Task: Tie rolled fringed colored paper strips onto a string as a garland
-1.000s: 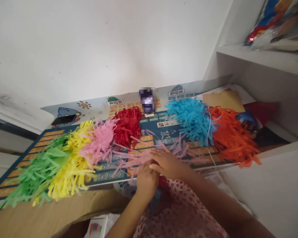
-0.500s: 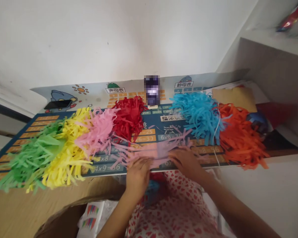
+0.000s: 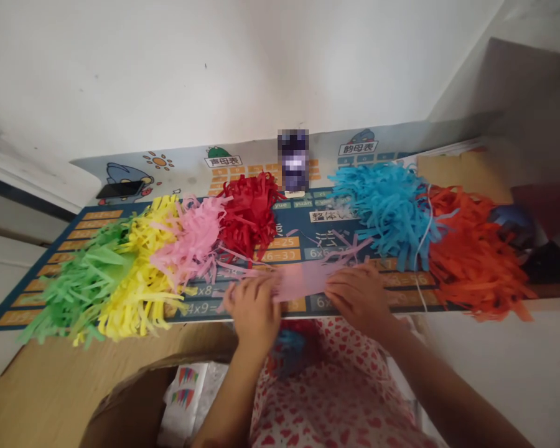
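A sheet of pale purple tissue paper (image 3: 303, 279), its ends cut into thin strips, lies across the board in front of me. My left hand (image 3: 254, 306) is closed over its left end, fingers bent on the paper. At the right end, my right hand (image 3: 358, 294) grips the paper with its fingers close together. Between the hands the uncut middle band looks flat. Loose purple strips stick out beyond both hands, partly hidden beneath them.
Fringed tissue bundles lie on the board: green (image 3: 86, 280), yellow (image 3: 142, 274), pink (image 3: 193, 239) and red (image 3: 249, 214) leftward, blue (image 3: 387, 208) and orange (image 3: 478, 255) rightward. A white string (image 3: 422, 249) crosses the blue bundle. A phone (image 3: 121, 189) and pixelated item (image 3: 294, 162) stand behind.
My hands have moved slightly apart, so more of the purple paper's middle band shows between them. The whole view has shifted a little; the other bundles stay in place.
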The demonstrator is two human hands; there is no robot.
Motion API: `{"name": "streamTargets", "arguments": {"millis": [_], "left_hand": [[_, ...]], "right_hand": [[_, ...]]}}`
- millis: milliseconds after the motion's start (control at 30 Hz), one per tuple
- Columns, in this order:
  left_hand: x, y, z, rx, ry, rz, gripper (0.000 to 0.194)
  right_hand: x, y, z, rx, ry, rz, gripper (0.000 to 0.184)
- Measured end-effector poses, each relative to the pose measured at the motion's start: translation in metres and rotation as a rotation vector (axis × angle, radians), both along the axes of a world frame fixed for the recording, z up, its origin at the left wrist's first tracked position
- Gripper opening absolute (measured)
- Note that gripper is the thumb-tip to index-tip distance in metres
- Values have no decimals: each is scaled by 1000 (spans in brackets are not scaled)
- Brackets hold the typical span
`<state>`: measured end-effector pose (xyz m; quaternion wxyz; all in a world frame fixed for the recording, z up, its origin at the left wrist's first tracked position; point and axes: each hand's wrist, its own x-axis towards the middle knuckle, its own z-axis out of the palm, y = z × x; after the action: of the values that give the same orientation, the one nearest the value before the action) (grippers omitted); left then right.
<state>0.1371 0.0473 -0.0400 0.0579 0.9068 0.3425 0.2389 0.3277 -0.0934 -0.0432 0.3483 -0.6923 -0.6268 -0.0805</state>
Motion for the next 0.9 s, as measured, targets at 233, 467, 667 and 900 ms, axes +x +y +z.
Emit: {"name": "streamTargets", "arguments": {"millis": [233, 467, 667, 900], "left_hand": [[-73, 34, 21, 95, 198, 169, 41], [-6, -25, 6, -88, 107, -435, 39], [10, 8, -14, -245, 35, -253, 17], [32, 21, -9, -181, 124, -62, 23]], "right_hand": [[4, -11, -18, 29, -58, 20, 7], [2, -15, -20, -247, 96, 73, 21], [9, -3, -12, -415, 267, -108, 25], [8, 45, -3, -478, 144, -355, 17]]}}
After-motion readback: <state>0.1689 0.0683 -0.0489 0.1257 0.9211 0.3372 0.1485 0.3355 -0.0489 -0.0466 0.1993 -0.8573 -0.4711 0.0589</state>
